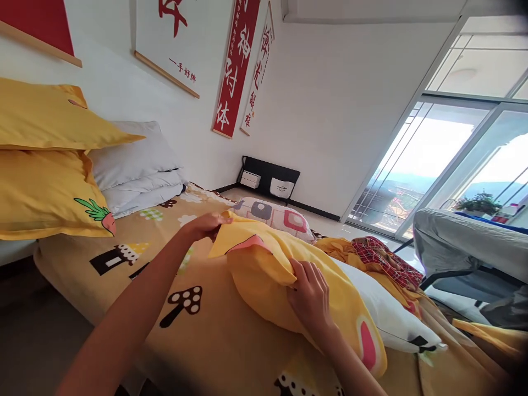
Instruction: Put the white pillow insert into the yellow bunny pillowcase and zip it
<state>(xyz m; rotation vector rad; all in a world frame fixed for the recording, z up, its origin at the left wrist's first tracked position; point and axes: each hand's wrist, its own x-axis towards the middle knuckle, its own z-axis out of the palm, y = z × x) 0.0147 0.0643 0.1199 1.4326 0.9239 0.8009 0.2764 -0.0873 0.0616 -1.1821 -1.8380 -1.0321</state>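
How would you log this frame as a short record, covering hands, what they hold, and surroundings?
Left hand: pinching the edge of a yellow cover
Right hand: gripping another part of that edge
Next to cover: white pillow, partly hidden by it; whether inside is unclear
Surface: tan bedspread with mushroom prints
Other bedding: yellow pillows stacked on the picture's left, beside pale pillows
Background: hanging scrolls, glass door
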